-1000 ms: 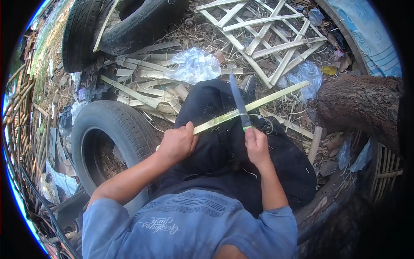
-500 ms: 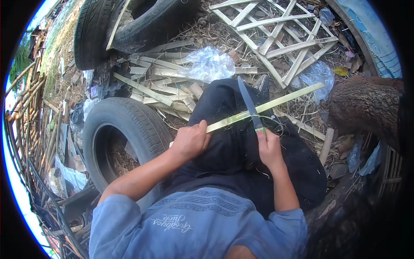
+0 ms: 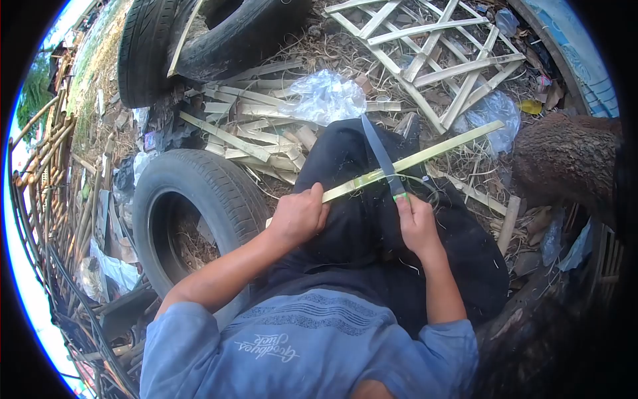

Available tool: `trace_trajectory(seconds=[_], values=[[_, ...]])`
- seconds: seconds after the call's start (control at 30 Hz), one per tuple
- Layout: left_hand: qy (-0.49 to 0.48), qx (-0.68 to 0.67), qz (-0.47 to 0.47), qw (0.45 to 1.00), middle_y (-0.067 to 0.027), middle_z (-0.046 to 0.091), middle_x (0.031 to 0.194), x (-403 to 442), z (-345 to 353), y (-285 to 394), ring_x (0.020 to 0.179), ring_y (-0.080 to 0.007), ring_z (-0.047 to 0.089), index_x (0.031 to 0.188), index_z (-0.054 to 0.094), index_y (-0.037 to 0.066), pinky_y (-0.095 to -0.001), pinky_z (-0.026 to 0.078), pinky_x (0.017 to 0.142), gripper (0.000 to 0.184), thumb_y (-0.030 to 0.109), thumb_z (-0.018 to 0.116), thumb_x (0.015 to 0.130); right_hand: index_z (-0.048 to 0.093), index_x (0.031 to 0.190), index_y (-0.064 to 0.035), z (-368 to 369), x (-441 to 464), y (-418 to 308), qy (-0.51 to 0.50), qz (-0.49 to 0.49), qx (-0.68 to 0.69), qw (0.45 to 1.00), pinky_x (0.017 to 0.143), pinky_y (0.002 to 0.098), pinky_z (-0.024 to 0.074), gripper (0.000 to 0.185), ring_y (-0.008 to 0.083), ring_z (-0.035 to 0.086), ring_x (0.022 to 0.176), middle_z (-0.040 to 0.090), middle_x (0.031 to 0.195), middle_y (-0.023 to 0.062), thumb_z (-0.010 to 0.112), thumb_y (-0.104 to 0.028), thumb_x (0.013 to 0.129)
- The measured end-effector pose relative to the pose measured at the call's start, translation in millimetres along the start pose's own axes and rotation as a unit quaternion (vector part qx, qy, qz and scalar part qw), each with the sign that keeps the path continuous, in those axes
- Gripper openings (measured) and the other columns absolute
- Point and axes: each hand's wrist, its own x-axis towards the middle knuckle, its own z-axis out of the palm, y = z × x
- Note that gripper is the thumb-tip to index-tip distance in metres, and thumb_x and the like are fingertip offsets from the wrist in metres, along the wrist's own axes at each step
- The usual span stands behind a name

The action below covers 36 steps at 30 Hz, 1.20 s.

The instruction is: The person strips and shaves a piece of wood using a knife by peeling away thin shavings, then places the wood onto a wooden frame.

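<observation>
Leaning further left than a second ago, the long grey-bladed knife, gripped in the right hand, crosses the flat pale-green bamboo strip, suggesting shaving; the left hand clenches this strip above the black-trousered lap

A grey tyre is noted at left, a second tyre and third tyre beyond it, crumpled clear plastic at upper centre, and, at right, a rough-barked trunk and blue sheet.
</observation>
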Motion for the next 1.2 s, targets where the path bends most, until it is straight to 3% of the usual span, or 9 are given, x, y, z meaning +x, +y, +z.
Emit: trace_trajectory(seconds=[0.13,0.43,0.57,0.63,0.8,0.9,0.97,1.07,1.2], values=[[-0.005,-0.001,0.001,1.000,-0.0195,0.058,0.068,4,-1,1,0.061,-0.0388,0.060,0.084,0.045,0.001,-0.0481,0.047,0.056,0.020,0.018,0.055,0.088,0.049,0.071,-0.0037,-7,4,16,-0.061,0.036,0.072,0.995,0.048,0.0262,0.0307,0.039,0.0072,0.036,0.052,0.040,0.059,-0.0029,0.044,-0.029,0.100],[0.033,-0.027,-0.004,0.999,-0.0193,0.061,0.068,13,-32,36,0.062,-0.0394,0.061,0.086,0.048,0.003,-0.0482,0.047,0.057,0.024,0.024,0.059,0.088,0.043,0.072,-0.0107,-27,2,32,-0.085,0.132,0.331,0.930,0.038,0.0209,0.0267,0.037,0.0037,0.033,0.045,0.035,0.059,-0.0061,0.044,-0.034,0.101],[0.044,0.017,0.017,0.999,-0.0195,0.060,0.064,26,-28,45,0.060,-0.0399,0.060,0.085,0.047,0.002,-0.0480,0.047,0.055,0.030,0.029,0.057,0.091,0.051,0.076,-0.0055,-25,3,56,-0.011,0.018,0.133,0.991,0.045,0.0226,0.0330,0.040,0.0064,0.037,0.049,0.043,0.057,-0.0027,0.042,-0.036,0.101],[0.015,0.009,-0.004,1.000,-0.0224,0.058,0.066,29,-28,46,0.065,-0.0431,0.059,0.085,0.046,0.002,-0.0498,0.045,0.058,0.029,0.029,0.054,0.094,0.059,0.095,0.0028,-8,-10,41,0.039,-0.007,0.041,0.998,0.059,0.0384,0.0450,0.045,0.0214,0.056,0.060,0.050,0.064,0.0157,0.046,-0.040,0.098],[0.039,0.027,0.048,0.998,-0.0198,0.059,0.063,31,-21,36,0.059,-0.0401,0.059,0.085,0.046,0.002,-0.0476,0.047,0.052,0.028,0.027,0.054,0.093,0.051,0.074,-0.0075,-36,0,31,-0.046,0.197,0.357,0.912,0.048,0.0219,0.0329,0.043,0.0036,0.042,0.050,0.034,0.052,-0.0067,0.042,-0.040,0.101],[0.046,0.024,0.043,0.998,-0.0196,0.058,0.062,32,-19,38,0.059,-0.0393,0.059,0.085,0.045,0.002,-0.0469,0.047,0.052,0.028,0.027,0.054,0.093,0.052,0.079,-0.0047,-1,-2,36,0.031,-0.079,0.016,0.996,0.044,0.0215,0.0308,0.038,0.0058,0.041,0.047,0.038,0.053,-0.0021,0.043,-0.034,0.100],[0.050,0.015,0.060,0.997,-0.0193,0.059,0.062,32,-18,32,0.059,-0.0386,0.060,0.085,0.045,0.001,-0.0471,0.047,0.052,0.028,0.026,0.054,0.093,0.055,0.080,0.0023,-2,-5,32,0.018,-0.035,-0.022,0.999,0.048,0.0314,0.0377,0.044,0.0112,0.049,0.051,0.048,0.055,-0.0001,0.047,-0.037,0.098],[0.034,-0.013,0.041,0.998,-0.0211,0.058,0.064,32,-19,33,0.062,-0.0415,0.059,0.087,0.044,0.002,-0.0496,0.046,0.056,0.027,0.027,0.053,0.094,0.055,0.079,0.0012,-15,0,46,-0.024,0.167,0.326,0.930,0.048,0.0306,0.0362,0.045,0.0103,0.047,0.050,0.048,0.059,0.0003,0.046,-0.037,0.099],[0.037,-0.011,0.031,0.999,-0.0206,0.058,0.064,32,-15,30,0.062,-0.0406,0.059,0.087,0.044,0.002,-0.0492,0.046,0.055,0.028,0.027,0.053,0.094,0.053,0.073,-0.0016,-5,-4,23,0.017,-0.039,-0.037,0.998,0.047,0.0262,0.0341,0.047,0.0075,0.047,0.051,0.048,0.060,-0.0017,0.044,-0.039,0.100]])
